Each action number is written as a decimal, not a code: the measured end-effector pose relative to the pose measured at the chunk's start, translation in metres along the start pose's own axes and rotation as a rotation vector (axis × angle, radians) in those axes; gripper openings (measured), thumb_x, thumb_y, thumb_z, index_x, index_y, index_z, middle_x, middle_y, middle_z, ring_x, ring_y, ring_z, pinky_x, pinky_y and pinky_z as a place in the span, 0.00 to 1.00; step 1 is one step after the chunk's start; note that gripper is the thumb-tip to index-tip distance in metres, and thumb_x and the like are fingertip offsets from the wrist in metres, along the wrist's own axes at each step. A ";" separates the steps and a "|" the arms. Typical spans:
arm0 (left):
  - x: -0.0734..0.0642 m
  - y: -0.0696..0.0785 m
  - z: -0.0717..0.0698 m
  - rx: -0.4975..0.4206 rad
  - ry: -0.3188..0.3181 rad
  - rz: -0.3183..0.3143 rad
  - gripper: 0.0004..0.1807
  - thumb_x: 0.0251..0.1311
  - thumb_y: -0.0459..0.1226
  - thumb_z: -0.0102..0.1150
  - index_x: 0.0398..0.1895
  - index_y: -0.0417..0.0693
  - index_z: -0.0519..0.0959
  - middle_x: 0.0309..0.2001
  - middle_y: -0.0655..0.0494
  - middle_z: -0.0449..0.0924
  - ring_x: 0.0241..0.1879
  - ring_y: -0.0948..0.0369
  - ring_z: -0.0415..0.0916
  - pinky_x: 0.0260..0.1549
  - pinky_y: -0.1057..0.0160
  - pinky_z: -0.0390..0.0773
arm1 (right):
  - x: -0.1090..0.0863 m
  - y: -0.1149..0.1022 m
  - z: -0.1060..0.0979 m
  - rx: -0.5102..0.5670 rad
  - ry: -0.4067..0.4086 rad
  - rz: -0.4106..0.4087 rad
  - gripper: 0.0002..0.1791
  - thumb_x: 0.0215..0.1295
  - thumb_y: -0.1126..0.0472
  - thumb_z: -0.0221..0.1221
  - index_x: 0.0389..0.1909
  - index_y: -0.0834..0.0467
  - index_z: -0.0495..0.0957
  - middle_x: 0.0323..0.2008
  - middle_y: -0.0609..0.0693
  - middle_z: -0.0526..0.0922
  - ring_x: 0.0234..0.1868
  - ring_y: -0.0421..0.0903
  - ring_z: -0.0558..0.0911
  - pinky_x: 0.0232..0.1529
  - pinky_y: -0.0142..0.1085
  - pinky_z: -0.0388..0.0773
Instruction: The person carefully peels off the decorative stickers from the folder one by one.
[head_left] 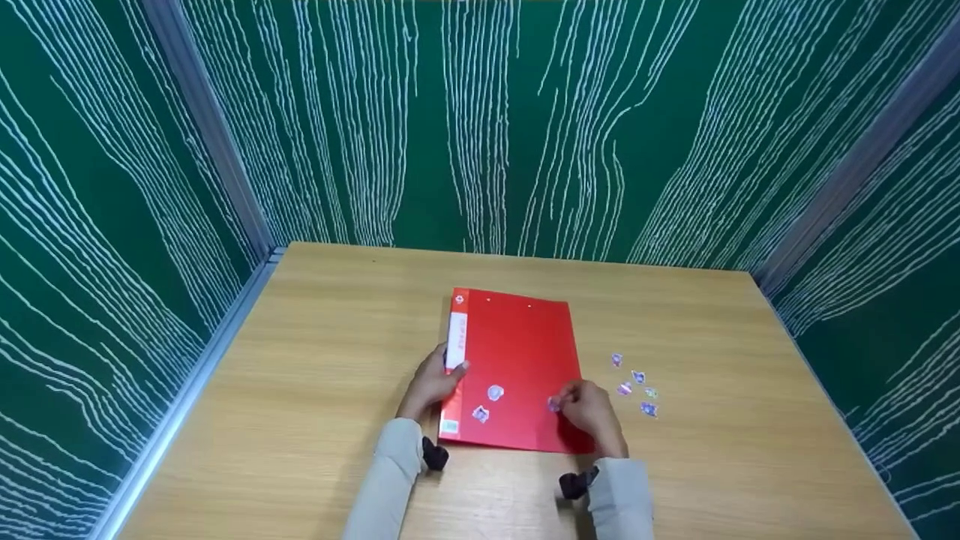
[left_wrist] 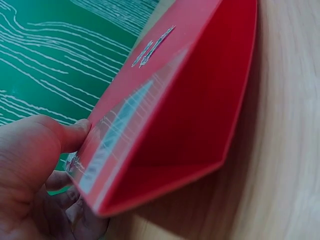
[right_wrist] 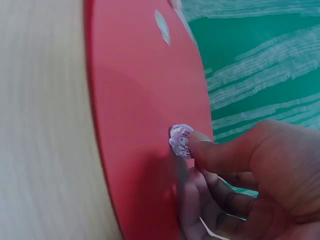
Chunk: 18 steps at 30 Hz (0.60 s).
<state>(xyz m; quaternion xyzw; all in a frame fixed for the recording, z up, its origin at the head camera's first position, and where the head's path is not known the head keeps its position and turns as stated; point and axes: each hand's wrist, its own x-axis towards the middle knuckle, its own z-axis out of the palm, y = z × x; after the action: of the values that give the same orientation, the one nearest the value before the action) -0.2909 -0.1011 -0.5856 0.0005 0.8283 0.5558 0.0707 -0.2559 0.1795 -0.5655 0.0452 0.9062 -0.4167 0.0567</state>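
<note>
A red file folder (head_left: 517,352) lies on the table, its spine towards the left. My left hand (head_left: 433,382) grips the folder by the spine, thumb on the cover and fingers behind the edge; the left wrist view shows this grip and the folder's hollow end. Two stickers are on the cover's lower left: a round one (head_left: 496,392) and a jagged-edged one (head_left: 481,413). Between thumb and fingers my right hand (head_left: 589,406) pinches a small purple-and-white sticker (right_wrist: 181,141), held close over the right part of the cover.
Several small cut-out stickers (head_left: 638,376) lie on the wooden table (head_left: 337,322) right of the folder. Green walls (head_left: 427,187) with white wavy lines enclose the table at the back and both sides.
</note>
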 end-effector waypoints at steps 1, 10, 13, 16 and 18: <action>0.000 0.000 0.000 -0.010 -0.006 -0.019 0.33 0.70 0.42 0.56 0.74 0.43 0.59 0.61 0.40 0.76 0.56 0.50 0.77 0.60 0.47 0.75 | 0.001 0.002 -0.003 0.030 0.002 0.033 0.03 0.59 0.70 0.60 0.27 0.61 0.77 0.26 0.50 0.81 0.29 0.43 0.75 0.30 0.32 0.69; 0.000 0.000 0.001 -0.022 -0.014 -0.074 0.33 0.70 0.44 0.56 0.74 0.45 0.59 0.59 0.43 0.76 0.53 0.52 0.79 0.55 0.48 0.79 | -0.002 0.022 -0.027 0.166 0.060 0.242 0.02 0.68 0.67 0.55 0.38 0.62 0.75 0.35 0.55 0.80 0.35 0.50 0.75 0.32 0.35 0.73; 0.000 0.001 0.001 -0.025 -0.019 -0.086 0.34 0.70 0.44 0.56 0.75 0.46 0.58 0.60 0.43 0.76 0.53 0.52 0.79 0.54 0.48 0.80 | -0.004 0.027 -0.033 0.125 0.078 0.193 0.04 0.68 0.67 0.53 0.37 0.63 0.75 0.34 0.55 0.80 0.35 0.50 0.75 0.33 0.35 0.73; 0.000 0.001 0.000 -0.025 -0.025 -0.111 0.35 0.70 0.45 0.56 0.76 0.48 0.57 0.61 0.44 0.75 0.53 0.51 0.79 0.54 0.47 0.80 | -0.006 0.032 -0.038 0.058 0.098 0.133 0.05 0.66 0.66 0.54 0.35 0.64 0.76 0.31 0.55 0.81 0.34 0.49 0.76 0.33 0.35 0.71; 0.000 0.001 0.000 -0.028 -0.027 -0.125 0.35 0.70 0.46 0.56 0.76 0.50 0.57 0.61 0.44 0.75 0.53 0.51 0.79 0.54 0.47 0.80 | -0.006 0.035 -0.041 0.011 0.108 0.112 0.05 0.65 0.66 0.54 0.34 0.64 0.76 0.30 0.55 0.82 0.33 0.49 0.76 0.32 0.35 0.71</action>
<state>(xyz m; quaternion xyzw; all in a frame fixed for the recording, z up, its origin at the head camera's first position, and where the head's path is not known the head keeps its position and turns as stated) -0.2914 -0.1010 -0.5847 -0.0447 0.8179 0.5617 0.1164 -0.2477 0.2333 -0.5643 0.1185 0.9017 -0.4146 0.0307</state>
